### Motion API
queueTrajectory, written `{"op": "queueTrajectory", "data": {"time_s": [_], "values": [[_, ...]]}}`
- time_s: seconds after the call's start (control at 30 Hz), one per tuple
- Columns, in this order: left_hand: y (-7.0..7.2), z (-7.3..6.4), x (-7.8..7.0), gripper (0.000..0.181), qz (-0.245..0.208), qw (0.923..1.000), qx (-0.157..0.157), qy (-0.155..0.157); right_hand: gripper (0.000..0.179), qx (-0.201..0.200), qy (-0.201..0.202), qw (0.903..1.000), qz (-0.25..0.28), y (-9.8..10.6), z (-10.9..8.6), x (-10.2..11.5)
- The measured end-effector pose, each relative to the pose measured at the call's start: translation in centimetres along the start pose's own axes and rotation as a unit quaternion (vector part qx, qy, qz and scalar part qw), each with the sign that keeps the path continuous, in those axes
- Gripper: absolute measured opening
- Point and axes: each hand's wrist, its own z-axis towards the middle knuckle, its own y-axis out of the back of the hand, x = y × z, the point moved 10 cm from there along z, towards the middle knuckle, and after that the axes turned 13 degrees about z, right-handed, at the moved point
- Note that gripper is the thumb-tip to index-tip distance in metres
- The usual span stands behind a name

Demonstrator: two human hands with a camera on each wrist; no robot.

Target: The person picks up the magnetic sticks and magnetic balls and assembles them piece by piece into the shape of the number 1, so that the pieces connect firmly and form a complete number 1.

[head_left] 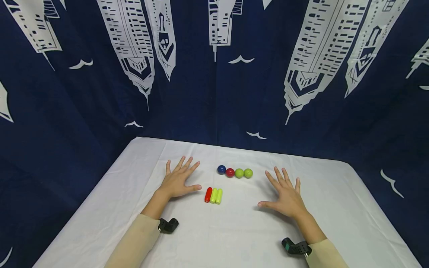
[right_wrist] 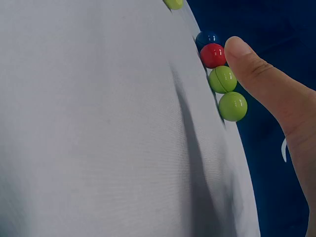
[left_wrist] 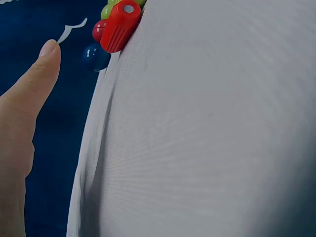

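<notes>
In the head view a row of glossy balls lies across the table: a blue ball (head_left: 221, 169), a red ball (head_left: 230, 172), a green ball (head_left: 239, 173) and another green ball (head_left: 248, 173). Nearer the front, a red stick (head_left: 208, 194) lies beside two yellow-green sticks (head_left: 216, 195), side by side; a grey round spot marks the red one's end in the left wrist view. My left hand (head_left: 180, 180), fingers spread, is left of the sticks, its thumb pointing towards them. Also spread, my right hand (head_left: 284, 194) is right of the balls. Both hold nothing.
A white cloth covers the table (head_left: 234, 230). Behind and around it hangs a dark blue curtain (head_left: 214, 111) printed with white buildings and birds. Black wrist cameras (head_left: 168, 225) sit on both wrists, at the ends of light sleeves (head_left: 135, 242).
</notes>
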Motion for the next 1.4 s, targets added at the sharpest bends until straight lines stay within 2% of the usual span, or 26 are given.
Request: {"op": "queueTrajectory", "data": {"time_s": [0.53,1.13,1.33,1.4], "values": [[0.5,-0.1,-0.1,0.089,0.0,1.0,0.002,0.001,0.112,-0.008,0.005,0.9999,0.008,0.2,0.4,0.5],[0.8,-0.3,-1.4,0.084,-0.041,0.999,-0.012,-0.016,0.109,-0.033,0.017,0.9981,0.048,0.7,1.8,0.9],[0.2,-0.4,-1.9,0.084,-0.042,0.9989,0.01,-0.016,0.109,-0.025,0.012,0.9979,0.059,0.4,2.6,0.9],[0.2,-0.4,-2.2,0.084,-0.055,0.9982,0.011,-0.02,0.108,-0.019,0.006,0.9977,0.064,0.2,2.9,0.8]]}}
